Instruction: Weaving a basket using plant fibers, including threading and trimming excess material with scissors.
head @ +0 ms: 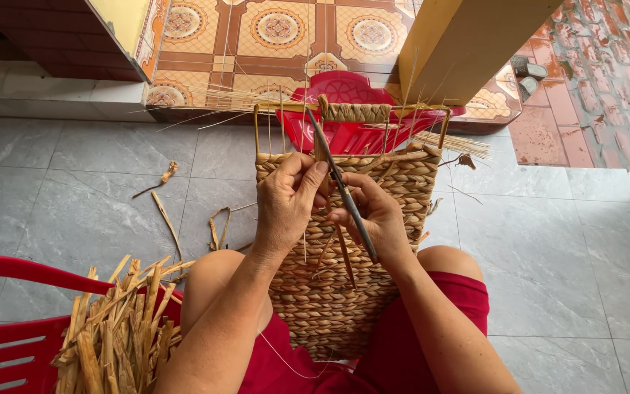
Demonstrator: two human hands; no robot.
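The lower end of the woven panel [344,292] disappears behind the forearms and lap. The red chair [9,321] and the pile of dried strands [118,328] get cut off at the bottom-left edge. The red plastic thing [344,109] behind the frame is mostly hidden, so I can't tell what it is.

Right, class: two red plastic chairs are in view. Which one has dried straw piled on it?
The near chair, lower left beside the person's knee, carries the straw. The far chair, beyond the woven basket, has none piled on it.
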